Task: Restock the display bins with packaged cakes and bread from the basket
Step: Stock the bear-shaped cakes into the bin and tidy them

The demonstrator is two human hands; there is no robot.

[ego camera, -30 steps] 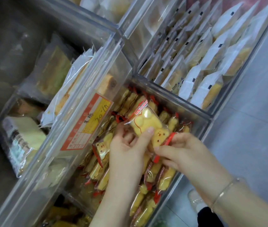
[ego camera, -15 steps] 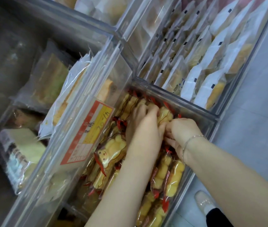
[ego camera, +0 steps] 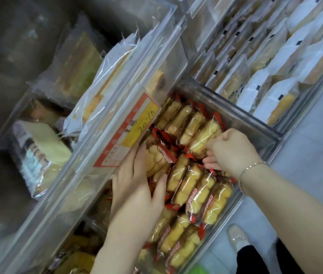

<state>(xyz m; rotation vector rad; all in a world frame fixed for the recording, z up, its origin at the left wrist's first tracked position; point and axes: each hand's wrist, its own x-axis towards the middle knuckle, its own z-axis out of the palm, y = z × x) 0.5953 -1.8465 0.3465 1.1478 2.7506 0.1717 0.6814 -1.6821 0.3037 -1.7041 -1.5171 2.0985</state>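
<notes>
— Where are the person's hands?
— Both in the clear bin [ego camera: 233,115] of yellow cakes. The left hand [ego camera: 137,186] lies with straight fingers on a wrapped cake [ego camera: 157,161] by the price label [ego camera: 129,129].
— And the other?
— The right hand [ego camera: 229,153], with a bracelet [ego camera: 251,169] at the wrist, curls its fingers around an upright cake packet [ego camera: 202,139].

The yellow cakes [ego camera: 192,186] sit in shiny see-through plastic wrap with red ends, inside a clear smooth plastic bin [ego camera: 233,113], the orange label [ego camera: 126,131] looks like paper, and the bracelet [ego camera: 252,168] may be metal.
</notes>
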